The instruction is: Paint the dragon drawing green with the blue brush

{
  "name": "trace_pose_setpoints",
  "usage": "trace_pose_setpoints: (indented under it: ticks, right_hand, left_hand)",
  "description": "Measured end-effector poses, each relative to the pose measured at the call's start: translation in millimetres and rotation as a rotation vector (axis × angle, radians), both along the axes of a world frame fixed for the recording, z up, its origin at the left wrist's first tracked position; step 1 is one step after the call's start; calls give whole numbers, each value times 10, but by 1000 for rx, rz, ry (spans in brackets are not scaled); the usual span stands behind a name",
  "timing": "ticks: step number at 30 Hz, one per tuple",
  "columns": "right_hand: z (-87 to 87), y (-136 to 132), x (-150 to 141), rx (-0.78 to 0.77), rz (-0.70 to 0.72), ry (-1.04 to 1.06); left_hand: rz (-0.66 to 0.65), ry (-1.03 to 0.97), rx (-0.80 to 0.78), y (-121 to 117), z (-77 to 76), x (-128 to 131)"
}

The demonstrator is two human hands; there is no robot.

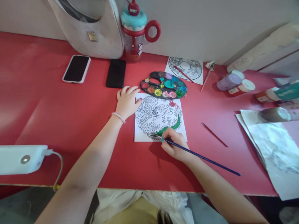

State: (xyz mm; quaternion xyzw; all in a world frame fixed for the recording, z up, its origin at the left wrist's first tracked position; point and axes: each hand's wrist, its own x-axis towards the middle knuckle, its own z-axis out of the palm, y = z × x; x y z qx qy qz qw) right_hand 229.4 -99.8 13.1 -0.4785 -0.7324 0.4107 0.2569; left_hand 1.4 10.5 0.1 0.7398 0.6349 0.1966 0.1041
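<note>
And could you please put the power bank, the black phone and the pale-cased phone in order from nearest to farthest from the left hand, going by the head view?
From the left hand:
1. Black phone, just beyond it, slightly left.
2. Pale-cased phone, farther left.
3. Power bank, lower left, at the picture's edge.
</note>
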Motion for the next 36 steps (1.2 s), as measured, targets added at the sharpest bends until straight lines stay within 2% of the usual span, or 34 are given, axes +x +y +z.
trace_pose_setpoints:
  ticks: [32,36]
  right_hand:
    - [13,8,-7,15,14,-12]
    - [20,3,4,-26,-15,0]
  left_hand:
    - [6,14,10,-1,-5,3]
    - [4,3,5,2,-7,0]
